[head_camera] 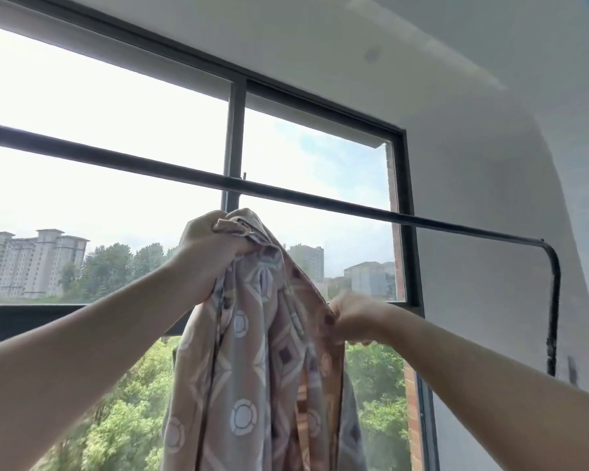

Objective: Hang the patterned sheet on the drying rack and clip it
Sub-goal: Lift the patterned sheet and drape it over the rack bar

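The patterned sheet point(255, 362), beige and grey with white rings and diamonds, hangs bunched in front of me. My left hand point(211, 246) grips its gathered top, raised just below the black top bar of the drying rack point(320, 198). Lower and to the right, my right hand point(354, 317) pinches the sheet's right edge. The sheet does not touch the bar. The bar runs across the view and bends down at the right end point(555, 283). No clips are in view.
A large dark-framed window point(235, 130) fills the space behind the rack, with trees and tower blocks outside. A white wall point(490, 198) stands close on the right, just past the rack's bent end. The white ceiling is overhead.
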